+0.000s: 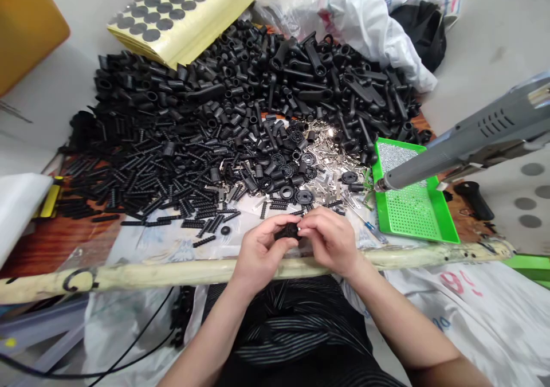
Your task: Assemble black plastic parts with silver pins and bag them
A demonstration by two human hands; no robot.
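Black part (287, 235), front and centre! Behind it sprawls the great heap of black pieces (206, 92); nearer runs the pale rail (154, 273); off right, the green tray (399, 215); left hand (260, 253) pinching the part, right hand (330, 241) touching its side, grip impossible to tell.

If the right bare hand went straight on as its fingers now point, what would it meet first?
Probably the small black plastic part held by the left hand, though depth is unclear.

The head camera looks forward and down over a worktable (26, 246). The wearer's dark clothing (296, 341) shows close, bottom centre.
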